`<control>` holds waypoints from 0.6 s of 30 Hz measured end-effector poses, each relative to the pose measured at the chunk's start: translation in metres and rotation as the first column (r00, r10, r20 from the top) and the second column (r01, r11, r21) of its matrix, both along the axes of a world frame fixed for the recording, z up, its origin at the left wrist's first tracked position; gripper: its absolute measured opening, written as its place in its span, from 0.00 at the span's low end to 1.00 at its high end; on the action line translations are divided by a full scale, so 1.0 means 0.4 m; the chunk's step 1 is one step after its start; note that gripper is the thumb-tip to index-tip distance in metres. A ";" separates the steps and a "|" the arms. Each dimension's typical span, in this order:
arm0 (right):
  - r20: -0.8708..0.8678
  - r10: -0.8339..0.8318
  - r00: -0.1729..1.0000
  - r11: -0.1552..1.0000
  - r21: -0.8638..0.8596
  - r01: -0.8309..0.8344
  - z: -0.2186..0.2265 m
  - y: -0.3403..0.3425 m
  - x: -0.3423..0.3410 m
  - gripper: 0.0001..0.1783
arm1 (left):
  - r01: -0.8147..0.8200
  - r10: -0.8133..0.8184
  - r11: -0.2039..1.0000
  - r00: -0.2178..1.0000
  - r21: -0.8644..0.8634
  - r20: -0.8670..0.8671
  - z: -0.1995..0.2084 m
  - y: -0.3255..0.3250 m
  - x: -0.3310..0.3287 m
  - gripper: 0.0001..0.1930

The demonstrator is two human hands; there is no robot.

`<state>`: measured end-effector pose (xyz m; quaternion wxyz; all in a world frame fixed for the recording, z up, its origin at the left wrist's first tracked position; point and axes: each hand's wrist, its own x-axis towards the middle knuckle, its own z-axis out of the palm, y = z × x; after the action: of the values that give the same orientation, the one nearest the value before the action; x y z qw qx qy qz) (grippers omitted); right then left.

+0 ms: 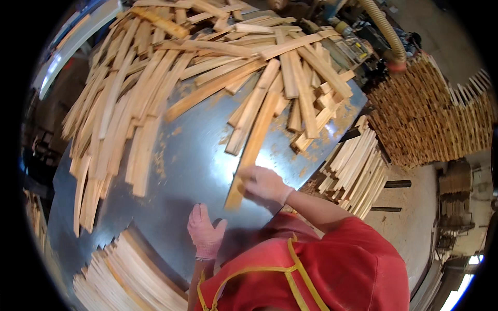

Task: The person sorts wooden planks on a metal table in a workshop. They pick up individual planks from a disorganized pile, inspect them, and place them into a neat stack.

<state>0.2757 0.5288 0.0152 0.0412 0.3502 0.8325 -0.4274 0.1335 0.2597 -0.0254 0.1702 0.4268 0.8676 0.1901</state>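
My right hand (265, 184), in a pale pinkish glove, grips a long orange-toned wooden strip (255, 142) close to its near end. That end is blurred, and the strip's far end lies among the loose strips (254, 103) heaped on the grey metal table (181, 155). My left hand (205, 231), gloved alike, is held over the table's near part. Its fingers point away from me with the thumb apart, and nothing is in it.
A neat stack of pale strips (129, 274) stands at the near left. More strips (355, 168) lie beside the table's right edge, with a big stacked wood pile (425, 111) beyond. A ribbed hose (386, 31) hangs by machinery at the far right. Sawdust is scattered about.
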 end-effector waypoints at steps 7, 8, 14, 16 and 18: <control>-0.568 -0.741 0.358 0.478 -0.072 0.875 -0.171 0.508 -0.129 0.34 | 0.266 -0.259 0.964 0.944 0.006 -0.207 -0.017 0.300 0.020 0.45; -0.542 -0.769 0.338 0.440 -0.066 0.896 -0.173 0.526 -0.147 0.34 | 0.267 -0.274 0.962 0.942 -0.059 -0.194 -0.034 0.303 0.029 0.44; -0.339 -0.937 0.086 0.269 -0.541 0.797 -0.151 0.480 -0.154 0.28 | -0.113 0.015 0.982 0.845 0.152 0.535 -0.067 0.111 0.001 0.22; -0.397 -0.885 0.242 0.379 -0.314 0.870 -0.163 0.443 -0.195 0.25 | -0.130 0.076 0.986 0.913 0.108 0.401 -0.074 -0.045 0.009 0.23; -0.309 -0.915 0.260 0.263 0.031 0.964 -0.218 0.406 -0.242 0.22 | -0.039 0.034 0.999 0.973 0.014 0.229 -0.065 -0.150 0.045 0.23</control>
<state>0.1788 0.6914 -0.0718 -0.3562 0.7281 0.4959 -0.3117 0.1514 0.1998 -0.0512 0.2614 0.3877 0.8482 0.2490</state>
